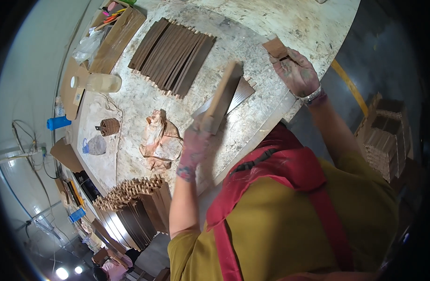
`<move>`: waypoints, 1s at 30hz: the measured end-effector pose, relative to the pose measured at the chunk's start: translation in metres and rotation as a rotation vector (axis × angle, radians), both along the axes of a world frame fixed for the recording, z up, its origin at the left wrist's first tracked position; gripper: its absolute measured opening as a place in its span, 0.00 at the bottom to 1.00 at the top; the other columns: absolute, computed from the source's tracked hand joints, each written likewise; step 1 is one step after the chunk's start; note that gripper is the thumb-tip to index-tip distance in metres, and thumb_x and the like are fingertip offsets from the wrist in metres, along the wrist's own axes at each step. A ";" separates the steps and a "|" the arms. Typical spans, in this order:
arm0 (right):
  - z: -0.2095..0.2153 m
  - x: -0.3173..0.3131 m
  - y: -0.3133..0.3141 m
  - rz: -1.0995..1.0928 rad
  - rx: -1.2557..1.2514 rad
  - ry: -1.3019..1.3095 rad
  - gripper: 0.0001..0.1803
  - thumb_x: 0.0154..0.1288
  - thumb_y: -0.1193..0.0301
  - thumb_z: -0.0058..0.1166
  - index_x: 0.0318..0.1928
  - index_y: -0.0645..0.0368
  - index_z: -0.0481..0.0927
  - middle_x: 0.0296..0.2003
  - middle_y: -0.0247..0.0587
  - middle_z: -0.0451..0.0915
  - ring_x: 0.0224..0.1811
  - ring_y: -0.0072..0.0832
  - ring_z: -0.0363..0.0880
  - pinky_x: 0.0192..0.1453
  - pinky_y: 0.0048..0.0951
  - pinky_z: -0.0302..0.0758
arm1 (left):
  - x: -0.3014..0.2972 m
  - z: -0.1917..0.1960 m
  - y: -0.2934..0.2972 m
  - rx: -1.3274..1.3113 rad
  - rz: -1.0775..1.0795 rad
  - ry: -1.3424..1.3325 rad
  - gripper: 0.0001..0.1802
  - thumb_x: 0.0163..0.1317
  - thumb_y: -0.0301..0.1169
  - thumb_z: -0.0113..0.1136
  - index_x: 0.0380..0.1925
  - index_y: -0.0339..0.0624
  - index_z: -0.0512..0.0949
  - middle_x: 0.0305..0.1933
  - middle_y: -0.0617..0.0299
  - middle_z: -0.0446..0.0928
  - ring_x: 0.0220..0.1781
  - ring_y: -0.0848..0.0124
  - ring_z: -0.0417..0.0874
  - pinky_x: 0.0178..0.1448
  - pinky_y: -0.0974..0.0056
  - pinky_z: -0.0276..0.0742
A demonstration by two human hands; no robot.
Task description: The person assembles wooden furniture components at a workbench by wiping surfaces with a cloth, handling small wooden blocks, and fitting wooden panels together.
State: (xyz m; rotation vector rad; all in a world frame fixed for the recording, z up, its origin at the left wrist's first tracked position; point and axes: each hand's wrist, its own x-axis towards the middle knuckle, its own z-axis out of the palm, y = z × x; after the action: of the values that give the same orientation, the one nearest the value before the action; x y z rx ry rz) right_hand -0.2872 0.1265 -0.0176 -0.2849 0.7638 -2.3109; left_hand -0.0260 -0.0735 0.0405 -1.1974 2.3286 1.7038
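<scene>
My left hand [196, 143], stained reddish with its fingers closed, grips the near end of a long wooden slat [228, 89] with a pale edge and dark brown face. The slat is tilted above the worktable. Beneath it lies another slat [243, 95] with dowel pegs at its end. At the right, above the table's edge, my right hand [297, 75] is turned palm up. Its fingers pinch a small brown square that looks like sandpaper [275, 48]. A crumpled, stained cloth [160, 140] rests to the left of my left hand.
Across the table [243, 37] lies a row of dark slats [173, 58]. More pegged slats [135, 210] stand stacked at lower left. A clear bottle [103, 83], a cardboard box [119, 37] and a brown coil [109, 126] line the left side. Bundled boards [386, 136] sit on the floor at right.
</scene>
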 end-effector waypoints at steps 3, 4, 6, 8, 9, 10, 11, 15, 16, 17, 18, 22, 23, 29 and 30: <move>-0.001 0.005 0.004 0.131 0.011 -0.015 0.15 0.78 0.78 0.35 0.60 0.65 0.70 0.57 0.47 0.73 0.60 0.35 0.74 0.70 0.39 0.71 | 0.007 0.003 -0.024 -0.148 -0.072 -0.159 0.24 0.69 0.46 0.58 0.54 0.38 0.80 0.44 0.55 0.84 0.41 0.65 0.84 0.47 0.63 0.79; -0.002 0.008 0.003 0.122 0.043 0.004 0.15 0.78 0.78 0.35 0.60 0.65 0.70 0.58 0.46 0.73 0.60 0.34 0.73 0.70 0.39 0.71 | -0.003 0.019 -0.026 -0.415 -0.188 -0.283 0.26 0.68 0.47 0.59 0.55 0.37 0.79 0.47 0.54 0.84 0.46 0.62 0.84 0.50 0.60 0.79; 0.002 0.019 -0.005 0.106 0.107 0.046 0.15 0.78 0.77 0.35 0.60 0.64 0.70 0.58 0.44 0.73 0.60 0.34 0.73 0.70 0.39 0.70 | -0.014 0.022 -0.016 -0.666 -0.193 -0.218 0.29 0.66 0.47 0.61 0.58 0.37 0.76 0.51 0.51 0.81 0.52 0.57 0.81 0.55 0.55 0.77; 0.001 0.020 -0.013 0.145 0.105 0.000 0.13 0.77 0.75 0.41 0.57 0.63 0.72 0.56 0.42 0.75 0.59 0.33 0.74 0.69 0.38 0.71 | -0.025 0.010 -0.002 -0.810 -0.248 -0.098 0.39 0.60 0.51 0.64 0.65 0.38 0.69 0.58 0.47 0.75 0.58 0.50 0.77 0.61 0.52 0.74; -0.004 0.014 -0.018 0.185 0.095 -0.094 0.13 0.77 0.74 0.42 0.56 0.63 0.73 0.55 0.42 0.75 0.59 0.33 0.75 0.69 0.38 0.72 | -0.040 0.006 0.009 -0.896 -0.300 -0.120 0.41 0.58 0.53 0.66 0.67 0.42 0.68 0.62 0.46 0.73 0.61 0.48 0.75 0.63 0.50 0.72; -0.006 0.010 -0.020 0.224 0.086 -0.188 0.12 0.76 0.73 0.44 0.55 0.63 0.74 0.54 0.42 0.76 0.59 0.33 0.75 0.68 0.38 0.72 | -0.051 0.003 0.017 -0.982 -0.352 -0.142 0.44 0.57 0.54 0.68 0.69 0.46 0.66 0.66 0.45 0.70 0.63 0.46 0.74 0.66 0.49 0.71; 0.002 0.013 -0.024 0.176 0.162 -0.146 0.11 0.74 0.72 0.48 0.52 0.64 0.75 0.52 0.43 0.77 0.58 0.33 0.75 0.67 0.38 0.73 | -0.053 0.000 0.019 -0.926 -0.355 -0.126 0.43 0.56 0.52 0.68 0.68 0.46 0.67 0.66 0.45 0.70 0.64 0.46 0.73 0.66 0.48 0.70; 0.003 0.013 -0.030 0.134 0.312 -0.081 0.10 0.75 0.72 0.47 0.50 0.64 0.75 0.49 0.44 0.78 0.56 0.32 0.78 0.64 0.38 0.76 | -0.042 -0.003 0.018 -0.976 -0.431 -0.005 0.39 0.53 0.43 0.70 0.65 0.44 0.70 0.67 0.44 0.68 0.63 0.44 0.72 0.66 0.47 0.69; 0.003 0.013 -0.028 0.142 0.328 -0.081 0.10 0.75 0.72 0.47 0.50 0.64 0.75 0.49 0.43 0.78 0.55 0.32 0.78 0.63 0.38 0.77 | -0.040 0.001 0.018 -1.055 -0.466 0.039 0.38 0.52 0.41 0.70 0.64 0.44 0.71 0.67 0.44 0.68 0.62 0.43 0.73 0.66 0.46 0.69; 0.008 0.018 -0.033 0.160 0.339 -0.081 0.10 0.75 0.72 0.47 0.50 0.64 0.75 0.48 0.43 0.78 0.55 0.32 0.78 0.62 0.38 0.77 | -0.041 0.006 0.019 -1.015 -0.407 0.127 0.33 0.56 0.37 0.69 0.62 0.43 0.73 0.63 0.46 0.72 0.59 0.47 0.76 0.66 0.52 0.71; 0.011 0.023 -0.034 0.178 0.351 -0.080 0.10 0.74 0.72 0.47 0.50 0.64 0.75 0.48 0.42 0.78 0.55 0.32 0.79 0.62 0.38 0.78 | -0.044 0.005 0.017 -0.883 -0.331 0.219 0.31 0.58 0.36 0.67 0.63 0.43 0.73 0.62 0.47 0.73 0.60 0.48 0.76 0.66 0.53 0.71; 0.017 0.042 -0.035 0.287 0.257 -0.074 0.11 0.71 0.72 0.51 0.50 0.64 0.75 0.47 0.43 0.78 0.53 0.31 0.79 0.60 0.37 0.78 | -0.069 0.010 0.004 -0.086 0.047 0.600 0.25 0.69 0.34 0.61 0.63 0.35 0.72 0.54 0.56 0.78 0.57 0.69 0.77 0.61 0.67 0.72; 0.022 0.046 -0.036 0.291 0.309 -0.024 0.11 0.71 0.71 0.53 0.48 0.65 0.76 0.45 0.43 0.80 0.49 0.29 0.80 0.57 0.33 0.78 | -0.074 0.020 -0.001 0.102 0.064 0.537 0.26 0.69 0.33 0.61 0.63 0.32 0.71 0.52 0.57 0.78 0.55 0.71 0.78 0.59 0.69 0.72; 0.040 0.062 -0.027 0.243 0.566 0.519 0.12 0.69 0.71 0.58 0.48 0.66 0.77 0.40 0.38 0.81 0.43 0.22 0.79 0.50 0.26 0.77 | -0.079 0.023 -0.011 0.364 -0.183 0.244 0.24 0.70 0.31 0.60 0.62 0.32 0.72 0.53 0.62 0.79 0.50 0.77 0.76 0.57 0.73 0.71; 0.044 0.063 -0.024 0.239 0.606 0.563 0.12 0.68 0.71 0.59 0.48 0.66 0.77 0.40 0.38 0.81 0.43 0.22 0.79 0.50 0.26 0.77 | -0.077 0.018 -0.010 0.423 -0.202 0.275 0.24 0.70 0.31 0.61 0.62 0.32 0.72 0.53 0.62 0.80 0.48 0.78 0.76 0.56 0.73 0.72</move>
State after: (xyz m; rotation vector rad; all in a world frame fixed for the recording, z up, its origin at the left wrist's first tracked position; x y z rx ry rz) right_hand -0.2247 0.1023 0.0262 -0.7112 1.5625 -1.6761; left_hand -0.1026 -0.0833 0.0587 -0.6700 1.9700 2.2414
